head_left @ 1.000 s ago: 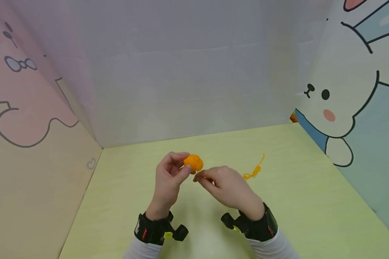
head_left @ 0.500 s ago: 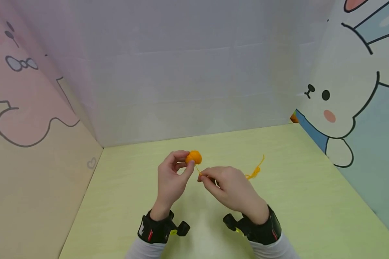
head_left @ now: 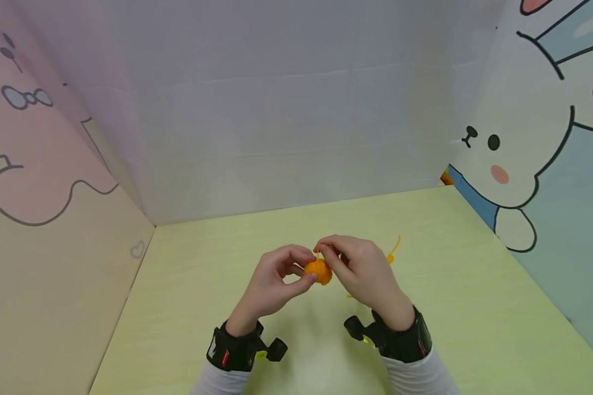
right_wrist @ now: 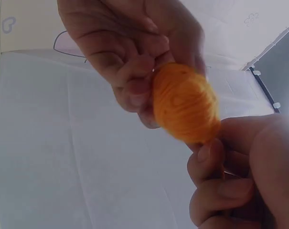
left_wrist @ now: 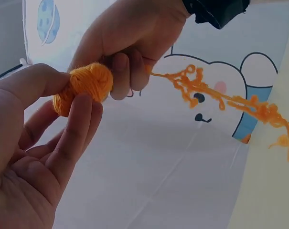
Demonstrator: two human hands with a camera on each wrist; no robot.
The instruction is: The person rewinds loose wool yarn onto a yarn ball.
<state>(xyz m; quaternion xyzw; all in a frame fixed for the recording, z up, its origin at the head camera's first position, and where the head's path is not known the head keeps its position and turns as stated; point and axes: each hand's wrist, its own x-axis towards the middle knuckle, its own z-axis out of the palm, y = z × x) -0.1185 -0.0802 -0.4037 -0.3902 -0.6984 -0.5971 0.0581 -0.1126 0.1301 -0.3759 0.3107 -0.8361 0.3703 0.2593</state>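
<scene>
Between the thumb and fingers of my left hand (head_left: 275,278) is a small ball of orange yarn (head_left: 318,271), raised over the table. My right hand (head_left: 368,270) is close at its right and pinches the strand just above the ball. In the left wrist view the yarn ball (left_wrist: 84,88) shows its wound layers, and a loose, tangled tail of yarn (left_wrist: 197,86) trails from under the curled right fingers. The right wrist view has the ball (right_wrist: 186,102) held by the left fingers, with the right fingertips touching its lower edge.
A loose end of orange yarn (head_left: 394,249) lies on the pale green table (head_left: 217,247) behind my right hand, mostly hidden by it. Upright printed sheets with cartoon animals (head_left: 504,159) enclose the table at the sides, and a plain sheet (head_left: 286,126) stands at the back.
The ball has moved right and down with my left hand. My right hand has gone from below the ball, drawing the strand, up to its top right.
</scene>
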